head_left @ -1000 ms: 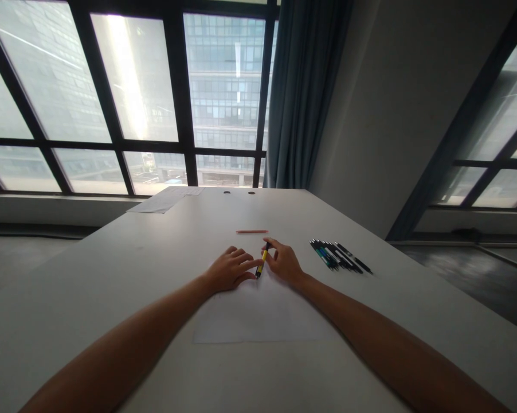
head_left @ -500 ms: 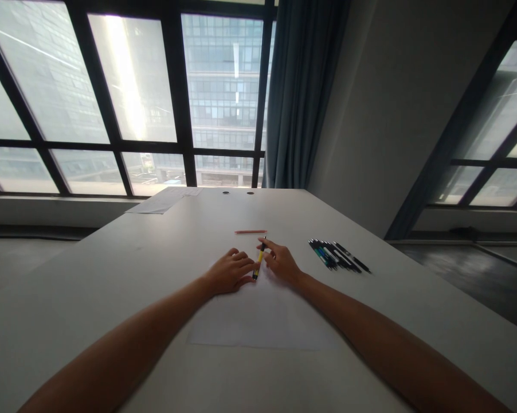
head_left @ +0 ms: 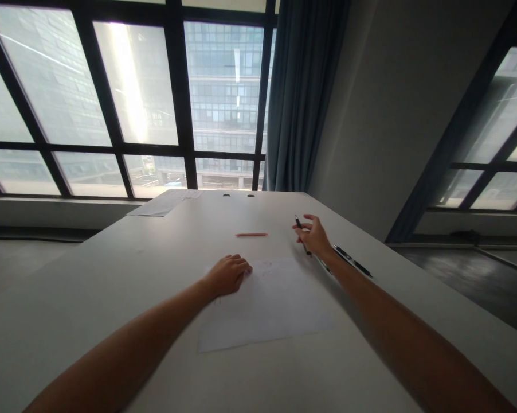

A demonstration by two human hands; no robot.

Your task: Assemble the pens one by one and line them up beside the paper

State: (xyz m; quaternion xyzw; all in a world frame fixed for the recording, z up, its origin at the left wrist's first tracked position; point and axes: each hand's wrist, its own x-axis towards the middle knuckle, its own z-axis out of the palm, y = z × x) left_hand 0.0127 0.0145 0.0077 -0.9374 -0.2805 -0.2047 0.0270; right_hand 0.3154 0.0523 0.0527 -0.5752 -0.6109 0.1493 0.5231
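My right hand (head_left: 315, 236) is raised over the right side of the table, its fingers closed round a slim pen (head_left: 298, 222). The pen's dark ends stick out above and below the fingers, and its middle is hidden. My left hand (head_left: 227, 275) rests on the upper left part of a white sheet of paper (head_left: 267, 315), fingers curled together; whether anything is under them, I cannot tell. Faint marks show near the sheet's top. Beside my right forearm lies a black pen (head_left: 353, 261); the other pens there are mostly covered by my hand and forearm.
A reddish pencil (head_left: 251, 234) lies crosswise beyond the paper. More papers (head_left: 159, 205) are at the table's far left. Two round dark fittings (head_left: 250, 196) are set into the far end of the white table (head_left: 112, 275). Windows and a blue curtain (head_left: 290, 115) stand behind.
My right hand has moved right with the pen, away from my left hand, and now hides most of the pen row. My left hand no longer touches the pen. The paper has turned slightly.
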